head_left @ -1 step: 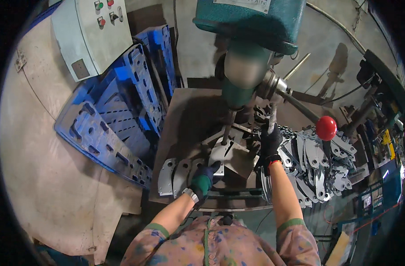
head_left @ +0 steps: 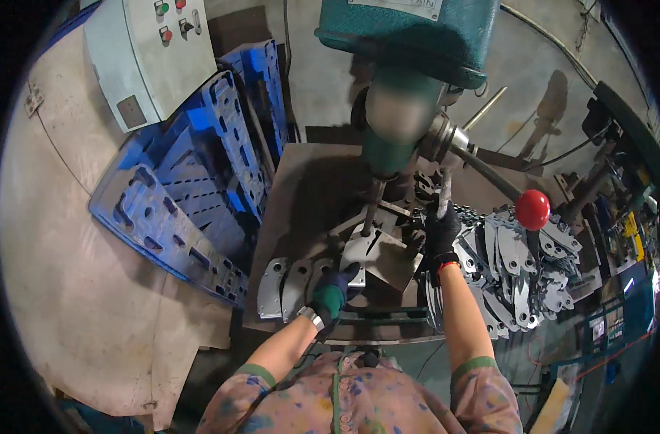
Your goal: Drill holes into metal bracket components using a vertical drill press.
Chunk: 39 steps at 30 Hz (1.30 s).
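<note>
Nothing shifted, metal plate [head_left: 355,250] held at near end by left grip [head_left: 339,284], right grip [head_left: 441,230] clasping lever [head_left: 445,191]

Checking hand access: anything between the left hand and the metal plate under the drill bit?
Nothing visible. The gloved left hand touches the near end of the metal plate. The drill bit stands at the plate's far end, beyond the fingers, not between hand and plate.

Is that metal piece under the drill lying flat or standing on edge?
Lying flat: the metal piece shows its broad face upward beneath the drill bit, with the left hand at its near end.
</note>
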Each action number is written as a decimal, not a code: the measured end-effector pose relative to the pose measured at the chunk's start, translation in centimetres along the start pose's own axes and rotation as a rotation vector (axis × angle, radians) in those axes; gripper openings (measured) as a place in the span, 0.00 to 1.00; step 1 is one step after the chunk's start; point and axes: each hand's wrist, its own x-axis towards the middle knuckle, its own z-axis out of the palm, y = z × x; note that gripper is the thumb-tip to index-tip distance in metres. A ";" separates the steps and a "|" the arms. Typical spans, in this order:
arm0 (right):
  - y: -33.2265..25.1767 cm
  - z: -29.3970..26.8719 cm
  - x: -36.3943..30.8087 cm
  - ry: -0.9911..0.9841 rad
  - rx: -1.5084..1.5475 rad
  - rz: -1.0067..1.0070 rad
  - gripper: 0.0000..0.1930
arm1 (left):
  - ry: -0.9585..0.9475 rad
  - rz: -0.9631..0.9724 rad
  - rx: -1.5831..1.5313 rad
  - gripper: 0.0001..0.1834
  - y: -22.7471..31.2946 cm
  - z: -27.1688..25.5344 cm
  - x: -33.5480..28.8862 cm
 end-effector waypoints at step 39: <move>-26.7 -19.7 5.8 -0.998 1.772 0.485 0.30 | -0.020 0.251 0.172 0.26 -1.7 -0.2 -2.5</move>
